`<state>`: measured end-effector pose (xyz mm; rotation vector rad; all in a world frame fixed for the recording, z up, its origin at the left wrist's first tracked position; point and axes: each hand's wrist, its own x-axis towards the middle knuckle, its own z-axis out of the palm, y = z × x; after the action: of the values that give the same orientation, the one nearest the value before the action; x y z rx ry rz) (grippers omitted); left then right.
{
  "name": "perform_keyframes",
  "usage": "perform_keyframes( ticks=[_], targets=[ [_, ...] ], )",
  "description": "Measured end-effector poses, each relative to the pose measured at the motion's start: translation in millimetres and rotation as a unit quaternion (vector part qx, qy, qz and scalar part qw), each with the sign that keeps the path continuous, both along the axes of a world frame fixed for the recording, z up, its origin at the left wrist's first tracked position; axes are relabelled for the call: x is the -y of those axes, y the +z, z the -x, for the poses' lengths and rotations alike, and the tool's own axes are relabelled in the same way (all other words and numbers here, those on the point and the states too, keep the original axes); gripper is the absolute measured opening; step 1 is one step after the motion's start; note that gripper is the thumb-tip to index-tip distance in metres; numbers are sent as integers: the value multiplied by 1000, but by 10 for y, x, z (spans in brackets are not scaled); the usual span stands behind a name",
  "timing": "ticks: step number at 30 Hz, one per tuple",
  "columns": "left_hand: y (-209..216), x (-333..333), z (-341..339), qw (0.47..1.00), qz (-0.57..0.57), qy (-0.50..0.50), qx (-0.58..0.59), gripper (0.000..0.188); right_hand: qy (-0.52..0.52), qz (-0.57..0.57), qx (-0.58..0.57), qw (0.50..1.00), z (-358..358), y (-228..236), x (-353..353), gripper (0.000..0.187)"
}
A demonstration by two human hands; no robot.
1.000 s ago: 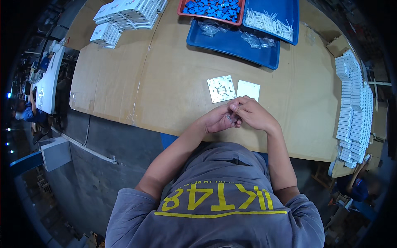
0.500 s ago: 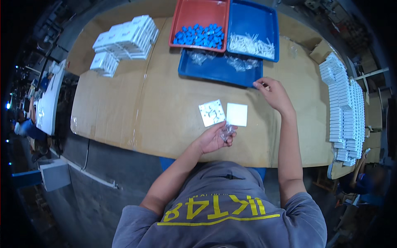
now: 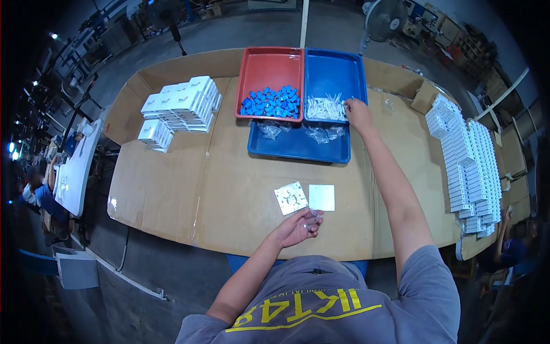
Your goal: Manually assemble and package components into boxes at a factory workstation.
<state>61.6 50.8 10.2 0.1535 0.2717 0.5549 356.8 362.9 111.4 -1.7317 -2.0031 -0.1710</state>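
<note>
My left hand (image 3: 293, 228) is closed on a small clear plastic bag (image 3: 312, 220), just in front of two flat white squares on the table. The left one is a white card with dark printed marks (image 3: 291, 198), lying tilted; beside it is a plain white square (image 3: 322, 198). My right hand (image 3: 359, 116) reaches to the near right corner of a blue tray (image 3: 335, 66), its bent fingers drawn together by a heap of thin white sticks (image 3: 326, 108). Whatever those fingertips pinch is hidden.
Left of that tray, a red tray (image 3: 269, 66) holds small blue pieces (image 3: 272, 102). A lower blue tray (image 3: 298, 150) holds clear plastic bags (image 3: 326, 134). White boxes (image 3: 183, 103) are stacked at left; more white boxes (image 3: 470, 160) line the right edge. Cardboard walls (image 3: 189, 64) border the far side.
My right hand has moved away from me, from beside the lower blue tray to the white sticks. The left hand still holds the bag near the cards. The view has tilted upward.
</note>
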Motion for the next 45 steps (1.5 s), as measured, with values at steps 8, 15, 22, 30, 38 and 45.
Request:
perform_keyframes(
  ticks=[8, 15, 22, 30, 38, 45],
  targets=[
    [15, 17, 24, 1000, -5, 3, 0, 47, -15, -22, 34, 999, 76, -151, -73, 17],
    [-2, 13, 14, 1000, -2, -12, -1, 48, 21, -71, 32, 997, 17, -154, -31, 19],
    [-17, -30, 20, 1000, -7, -13, 18, 49, 74, -62, -240, 966, 454, 142, 292, 16],
    [51, -5, 15, 1000, 7, -11, 21, 51, 180, 170, -798, 549, 869, 569, 1458, 15],
    [-96, 40, 34, 999, -16, -5, 38, 55, 72, 233, -594, 766, 972, 182, 1879, 16],
    [19, -11, 17, 1000, -24, -1, -5, 53, 104, 329, -501, 794, 812, -207, 2537, 19]
  ],
)
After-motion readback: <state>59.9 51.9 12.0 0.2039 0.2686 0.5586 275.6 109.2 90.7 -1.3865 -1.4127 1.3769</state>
